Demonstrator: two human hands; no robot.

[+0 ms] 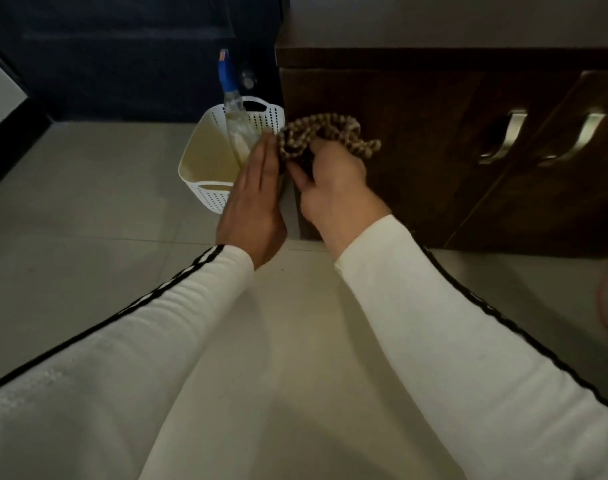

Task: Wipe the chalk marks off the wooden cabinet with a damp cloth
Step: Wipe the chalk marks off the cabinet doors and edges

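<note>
A crumpled brown-and-beige checked cloth [321, 136] hangs in front of the dark wooden cabinet [417, 140], near its left front corner. My right hand [333, 188] grips the cloth from below, fingers closed on it. My left hand [257, 195] is flat with fingers straight, its fingertips touching the cloth's left edge. No chalk marks show on the cabinet's dark face in this dim light. Both sleeves are white with a black stripe.
A white perforated plastic basket [205, 188] stands on the tiled floor left of the cabinet, holding a clear spray bottle [235, 123] with a blue top. Two metal door handles [503, 138] sit on the cabinet's right. A dark wall runs behind.
</note>
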